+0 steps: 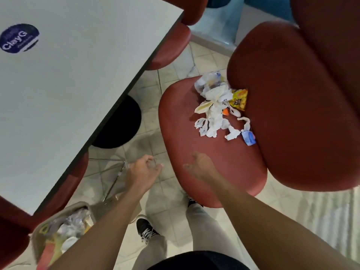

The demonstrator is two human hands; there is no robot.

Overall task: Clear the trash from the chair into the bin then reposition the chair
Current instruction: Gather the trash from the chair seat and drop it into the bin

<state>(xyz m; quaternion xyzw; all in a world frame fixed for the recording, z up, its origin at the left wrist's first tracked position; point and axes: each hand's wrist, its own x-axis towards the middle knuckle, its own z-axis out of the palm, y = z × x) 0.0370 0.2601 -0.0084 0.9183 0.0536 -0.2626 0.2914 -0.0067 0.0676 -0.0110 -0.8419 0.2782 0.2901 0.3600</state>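
A heap of crumpled white tissues and bright snack wrappers [220,108] lies toward the back of the padded red chair seat [185,133], which stands on pale tiled floor [167,191] beside a grey table [68,75]. The left hand [143,169] hangs over the floor, fingers loosely curled and empty; the blurred right hand [198,165] reaches over the seat's front with fingers spread. A beige bin [39,242] full of rubbish sits at lower left.
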